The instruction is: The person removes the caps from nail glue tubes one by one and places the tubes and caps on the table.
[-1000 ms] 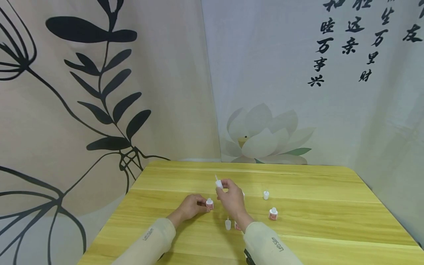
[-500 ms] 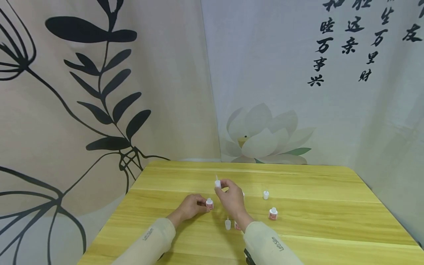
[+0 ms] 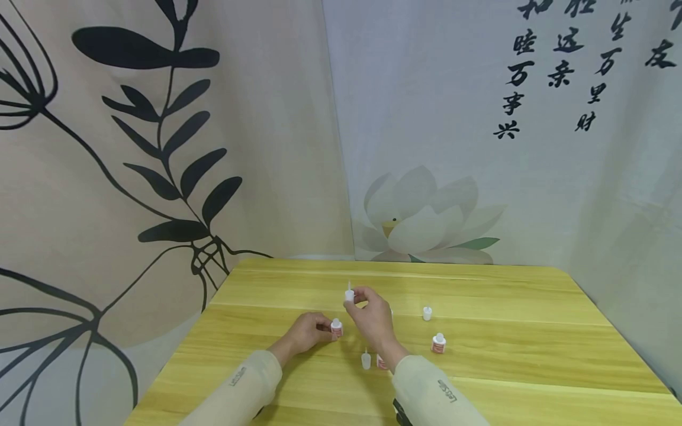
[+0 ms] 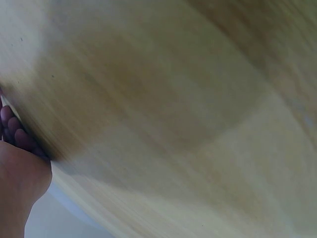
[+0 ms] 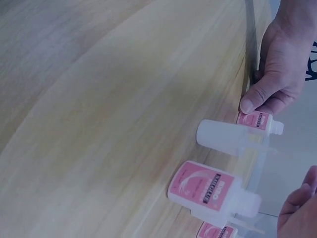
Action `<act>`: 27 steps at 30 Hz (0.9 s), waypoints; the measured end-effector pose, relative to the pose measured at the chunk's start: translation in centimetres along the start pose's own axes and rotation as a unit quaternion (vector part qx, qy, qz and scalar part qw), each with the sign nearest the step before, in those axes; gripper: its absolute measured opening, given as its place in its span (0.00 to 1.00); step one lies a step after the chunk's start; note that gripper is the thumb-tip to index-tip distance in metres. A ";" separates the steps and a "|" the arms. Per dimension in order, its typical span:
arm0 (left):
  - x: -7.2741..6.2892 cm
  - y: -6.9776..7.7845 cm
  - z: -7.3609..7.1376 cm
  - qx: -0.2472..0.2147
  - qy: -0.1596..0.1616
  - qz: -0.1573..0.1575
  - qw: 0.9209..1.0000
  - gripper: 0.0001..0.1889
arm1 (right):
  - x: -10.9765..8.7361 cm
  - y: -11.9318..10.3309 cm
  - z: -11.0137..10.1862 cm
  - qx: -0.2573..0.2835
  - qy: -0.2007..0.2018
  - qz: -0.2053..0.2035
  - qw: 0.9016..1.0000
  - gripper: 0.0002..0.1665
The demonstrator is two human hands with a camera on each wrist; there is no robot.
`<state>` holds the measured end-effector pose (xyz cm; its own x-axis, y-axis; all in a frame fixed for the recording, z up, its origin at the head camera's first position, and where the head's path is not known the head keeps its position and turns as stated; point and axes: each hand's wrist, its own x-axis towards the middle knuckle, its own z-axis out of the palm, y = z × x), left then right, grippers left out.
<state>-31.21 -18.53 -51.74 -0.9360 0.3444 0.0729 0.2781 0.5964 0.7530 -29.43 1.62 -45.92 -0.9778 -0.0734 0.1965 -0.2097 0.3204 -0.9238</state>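
Observation:
My left hand [image 3: 310,331] pinches a small glue bottle [image 3: 336,328] with a pink label and white neck, upright at the table. My right hand [image 3: 375,319] holds a white cap [image 3: 349,295] between thumb and fingers, its thin stem pointing up, above and slightly right of that bottle. In the right wrist view, my left hand [image 5: 280,69] has its thumb on the bottle [image 5: 254,119], and part of my right hand [image 5: 299,210] shows at the right edge. The left wrist view catches only my left hand's side [image 4: 22,168]; its bottle is out of sight there.
Near my right wrist stand a second stemmed cap [image 3: 366,360] and a partly hidden bottle [image 3: 381,362]. Farther right are another white cap [image 3: 427,313] and a bottle [image 3: 438,344]. The wooden table [image 3: 533,331] meets a printed curtain [image 3: 288,148] behind.
The cap in my right hand has turned from leaning left to nearly upright, with a very slight shift of that hand. My left hand and its bottle look still.

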 end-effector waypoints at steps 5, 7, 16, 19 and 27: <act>0.0 -0.1 0.0 -0.007 0.000 -0.003 1.000 0.05 | 0.0 0.0 -0.1 0.004 -0.006 0.003 1.000 0.13; 0.0 -0.2 0.0 -0.007 0.001 0.001 1.000 0.05 | 0.0 0.0 -0.1 0.006 -0.007 0.004 1.000 0.12; 0.0 -0.2 0.1 -0.009 -0.001 -0.004 1.000 0.05 | -0.1 -0.1 -0.2 0.013 -0.005 0.004 1.000 0.12; -0.1 0.0 0.1 -0.013 -0.003 -0.005 1.000 0.05 | -0.1 -0.2 -0.3 0.013 -0.002 0.003 1.000 0.12; -0.3 0.3 0.0 -0.015 -0.008 -0.017 1.000 0.05 | 0.0 -0.2 -0.4 0.015 -0.004 0.004 1.000 0.11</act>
<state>-30.88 -18.45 -51.54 -0.9414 0.3353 0.0365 0.2386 0.5856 0.7747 -29.36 1.97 -45.59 -0.9794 -0.0776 0.1862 -0.2009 0.2929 -0.9348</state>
